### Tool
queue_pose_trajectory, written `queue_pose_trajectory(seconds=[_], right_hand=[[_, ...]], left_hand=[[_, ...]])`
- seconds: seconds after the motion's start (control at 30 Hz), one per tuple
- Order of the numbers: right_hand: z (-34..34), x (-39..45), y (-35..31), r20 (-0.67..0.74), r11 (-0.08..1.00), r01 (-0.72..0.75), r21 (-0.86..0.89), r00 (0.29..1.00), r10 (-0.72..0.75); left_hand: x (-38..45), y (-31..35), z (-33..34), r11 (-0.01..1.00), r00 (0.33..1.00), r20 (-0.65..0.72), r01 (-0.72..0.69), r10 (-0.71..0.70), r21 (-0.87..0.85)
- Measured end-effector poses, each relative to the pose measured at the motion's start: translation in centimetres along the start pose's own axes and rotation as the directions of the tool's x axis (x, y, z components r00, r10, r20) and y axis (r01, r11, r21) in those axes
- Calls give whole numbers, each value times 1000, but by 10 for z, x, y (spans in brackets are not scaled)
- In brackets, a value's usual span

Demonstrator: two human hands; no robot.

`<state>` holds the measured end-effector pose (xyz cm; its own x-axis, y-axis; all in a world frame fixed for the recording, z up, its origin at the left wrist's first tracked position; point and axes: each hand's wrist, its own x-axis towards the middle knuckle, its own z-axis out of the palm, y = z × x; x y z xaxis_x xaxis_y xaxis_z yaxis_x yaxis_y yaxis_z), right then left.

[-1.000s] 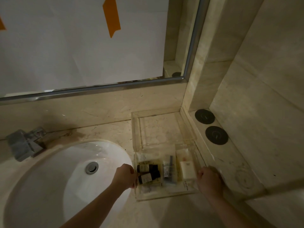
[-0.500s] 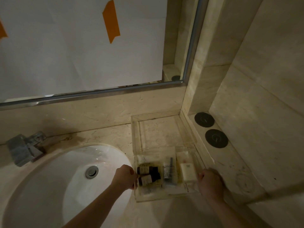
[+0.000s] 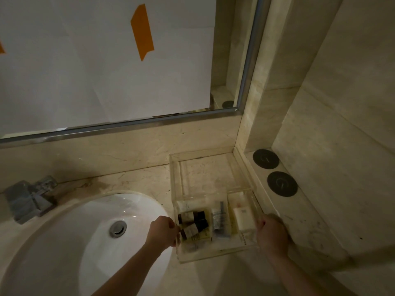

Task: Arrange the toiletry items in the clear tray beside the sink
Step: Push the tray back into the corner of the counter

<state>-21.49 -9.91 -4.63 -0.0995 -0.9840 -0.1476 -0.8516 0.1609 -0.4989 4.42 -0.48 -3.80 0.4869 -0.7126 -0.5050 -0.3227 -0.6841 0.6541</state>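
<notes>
A small clear tray [image 3: 218, 254] sits on the marble counter to the right of the sink. In it lie two dark bottles [image 3: 191, 217] [image 3: 193, 229], a grey tube [image 3: 219, 218], a white soap box [image 3: 243, 217] and flat packets underneath. My left hand [image 3: 163, 230] pinches the tray's left wall. My right hand [image 3: 271, 231] grips its right wall. Just behind it a larger clear tray [image 3: 175, 174] reaches to the back wall, with nothing visible inside.
The white sink basin [image 3: 74, 231] with its drain [image 3: 117, 228] is to the left, the chrome faucet [image 3: 30, 199] behind it. Two black round discs [image 3: 265, 158] [image 3: 282, 184] lie on the raised ledge to the right. A paper-covered mirror hangs above.
Both hands keep their hold on the small tray. The view has tipped slightly, and the tray seems to have slid a little toward the back wall.
</notes>
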Motion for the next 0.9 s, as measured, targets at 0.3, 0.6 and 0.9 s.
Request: queue_pose_trajectory(seconds=[0.3, 0.6, 0.9], right_hand=[[9, 9, -9, -59, 998, -45, 52, 997, 48], [14, 27, -32, -28, 993, -81, 87, 996, 84], [15, 28, -48, -28, 946, -134, 295, 989, 149]], left_hand=[[15, 10, -6, 1000, 999, -44, -6, 6, -8], [35, 21, -9, 1000, 995, -98, 12, -13, -15], [33, 16, -3, 987, 990, -127, 37, -58, -159]])
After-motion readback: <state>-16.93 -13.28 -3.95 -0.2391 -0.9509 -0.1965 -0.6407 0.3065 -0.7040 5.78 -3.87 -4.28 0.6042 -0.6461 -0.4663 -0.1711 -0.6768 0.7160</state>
